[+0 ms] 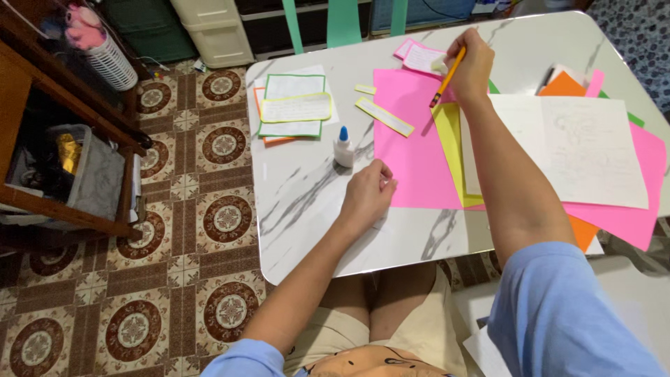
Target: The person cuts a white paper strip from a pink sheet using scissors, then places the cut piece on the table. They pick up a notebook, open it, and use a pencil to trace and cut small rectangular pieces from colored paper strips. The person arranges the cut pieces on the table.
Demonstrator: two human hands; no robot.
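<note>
Right hand [473,64] grips an orange pencil [447,77]; left hand [368,195], clenched, pins pink paper [412,139]. Its elbow could topple the white glue bottle [343,146] at ten o'clock.

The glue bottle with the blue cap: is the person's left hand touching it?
Apart. The head view shows bare marble table between the glue bottle and the left hand, which rests at the pink sheet's edge.

Glue bottle [343,146] stands left of paper sheet [412,150] — both on table [307,209].
</note>
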